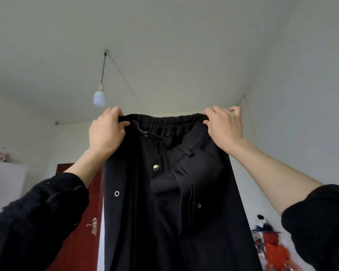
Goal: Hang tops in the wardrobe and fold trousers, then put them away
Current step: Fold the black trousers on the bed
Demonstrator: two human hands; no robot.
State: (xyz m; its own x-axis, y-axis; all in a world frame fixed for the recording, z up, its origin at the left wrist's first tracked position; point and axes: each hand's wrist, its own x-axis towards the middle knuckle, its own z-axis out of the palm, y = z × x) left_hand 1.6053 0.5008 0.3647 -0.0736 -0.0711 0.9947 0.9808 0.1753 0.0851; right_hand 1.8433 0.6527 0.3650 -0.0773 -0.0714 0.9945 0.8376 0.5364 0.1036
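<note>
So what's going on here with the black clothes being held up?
A person is holding up a pair of black trousers by the elastic waistband, the left hand gripping one end and the right hand the other. The legs hang down in front of a red door. Nothing is folded yet. A light bulb hangs overhead.

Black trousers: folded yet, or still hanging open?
Unfolded: the black trousers hang full-length from the waistband, gripped by the left hand and right hand.
</note>
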